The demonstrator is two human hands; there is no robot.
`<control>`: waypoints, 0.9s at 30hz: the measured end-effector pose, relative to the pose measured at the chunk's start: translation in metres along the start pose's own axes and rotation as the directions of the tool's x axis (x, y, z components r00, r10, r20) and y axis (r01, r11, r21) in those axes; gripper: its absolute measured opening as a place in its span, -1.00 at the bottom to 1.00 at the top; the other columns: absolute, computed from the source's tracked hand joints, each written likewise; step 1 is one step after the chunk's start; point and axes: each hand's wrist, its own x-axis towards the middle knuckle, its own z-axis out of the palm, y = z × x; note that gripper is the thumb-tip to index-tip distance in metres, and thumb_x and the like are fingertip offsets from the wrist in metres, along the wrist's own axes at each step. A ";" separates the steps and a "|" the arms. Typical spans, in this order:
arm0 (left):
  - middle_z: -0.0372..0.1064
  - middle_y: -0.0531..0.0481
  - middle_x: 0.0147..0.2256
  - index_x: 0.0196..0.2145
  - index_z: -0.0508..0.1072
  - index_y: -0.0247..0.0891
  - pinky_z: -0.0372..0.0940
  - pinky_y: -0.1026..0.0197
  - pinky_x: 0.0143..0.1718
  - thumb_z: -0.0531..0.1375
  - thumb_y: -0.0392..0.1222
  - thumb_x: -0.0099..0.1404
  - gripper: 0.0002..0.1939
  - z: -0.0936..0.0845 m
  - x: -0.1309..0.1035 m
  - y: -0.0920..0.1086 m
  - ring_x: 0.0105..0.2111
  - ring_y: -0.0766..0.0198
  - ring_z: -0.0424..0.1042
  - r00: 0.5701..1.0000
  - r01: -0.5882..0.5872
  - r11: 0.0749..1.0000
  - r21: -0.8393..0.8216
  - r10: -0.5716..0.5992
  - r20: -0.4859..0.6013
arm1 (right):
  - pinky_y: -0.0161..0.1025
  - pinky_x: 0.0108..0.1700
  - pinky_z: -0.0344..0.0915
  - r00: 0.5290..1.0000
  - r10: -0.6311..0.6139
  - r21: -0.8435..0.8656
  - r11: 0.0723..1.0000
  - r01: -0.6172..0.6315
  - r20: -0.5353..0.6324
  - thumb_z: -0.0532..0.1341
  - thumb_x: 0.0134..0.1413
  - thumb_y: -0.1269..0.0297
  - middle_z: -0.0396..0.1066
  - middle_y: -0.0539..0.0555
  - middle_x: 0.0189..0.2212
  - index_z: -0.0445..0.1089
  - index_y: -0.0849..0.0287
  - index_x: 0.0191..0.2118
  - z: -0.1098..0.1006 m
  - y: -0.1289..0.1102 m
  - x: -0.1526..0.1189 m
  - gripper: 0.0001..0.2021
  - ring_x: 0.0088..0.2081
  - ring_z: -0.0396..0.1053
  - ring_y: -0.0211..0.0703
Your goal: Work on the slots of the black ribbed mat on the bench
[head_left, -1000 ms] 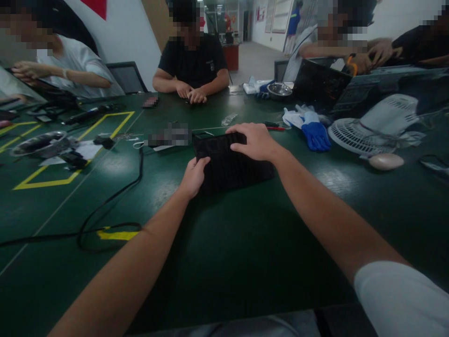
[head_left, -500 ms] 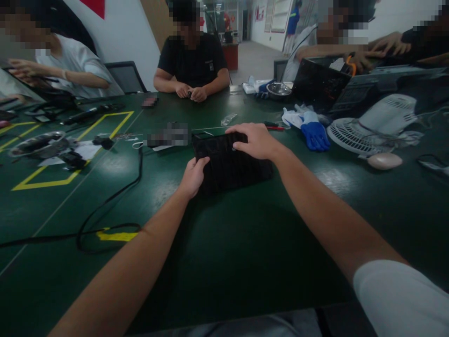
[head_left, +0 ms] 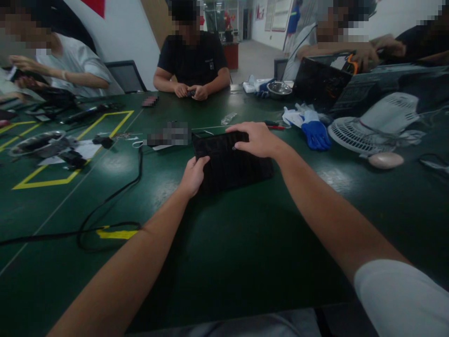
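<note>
A dark, flat, roughly rectangular object [head_left: 235, 171] lies on the green table [head_left: 224, 262] in front of me; its details are too dark to make out. My left hand [head_left: 194, 177] grips its left edge, thumb on top. At the upper right part of the same object, my right hand [head_left: 254, 139] has its fingers bent over the far edge and its thumb near a small shiny spot. What lies under the right fingers is hidden.
Blue and white gloves [head_left: 314, 131], a white fan [head_left: 372, 124] and a metal bowl [head_left: 279, 89] lie to the right. A black cable [head_left: 105, 201] loops at left. Red-handled tools [head_left: 275, 126] lie beyond my right hand. Several people sit around the table.
My hands and the dark object look nearly unmoved. At the far left and far right, other people's hands have shifted.
</note>
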 end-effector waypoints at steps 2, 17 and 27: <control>0.62 -0.15 -0.21 -0.21 0.58 -0.21 0.49 -0.17 0.20 0.36 0.08 0.16 -0.65 0.000 0.000 0.000 0.02 -0.18 0.63 1.000 0.003 1.000 -0.005 -0.003 0.003 | 0.25 0.38 0.23 1.000 -0.008 0.004 1.000 0.008 0.003 0.35 0.22 0.28 0.57 0.11 0.31 0.55 -0.06 0.35 0.000 0.000 0.000 -0.43 0.29 0.48 0.26; 0.60 -0.15 -0.23 -0.23 0.56 -0.19 0.50 -0.18 0.17 0.37 0.10 0.14 -0.65 0.000 -0.001 0.001 0.03 -0.20 0.62 1.000 -0.005 1.000 -0.006 0.005 0.010 | 0.24 0.39 0.21 0.999 -0.032 -0.023 0.999 0.033 0.027 0.38 0.18 0.19 0.54 0.14 0.33 0.49 -0.03 0.39 -0.001 0.002 -0.001 -0.36 0.30 0.46 0.26; 0.62 -0.13 -0.25 -0.23 0.56 -0.18 0.52 -0.16 0.15 0.37 0.11 0.14 -0.65 0.000 0.001 -0.001 0.00 -0.18 0.64 1.000 -0.009 1.000 -0.001 0.010 0.009 | 0.28 0.36 0.20 1.000 -0.012 -0.070 0.997 0.011 -0.007 0.40 0.16 0.15 0.56 0.18 0.29 0.51 -0.03 0.33 0.006 -0.003 0.000 -0.40 0.30 0.45 0.34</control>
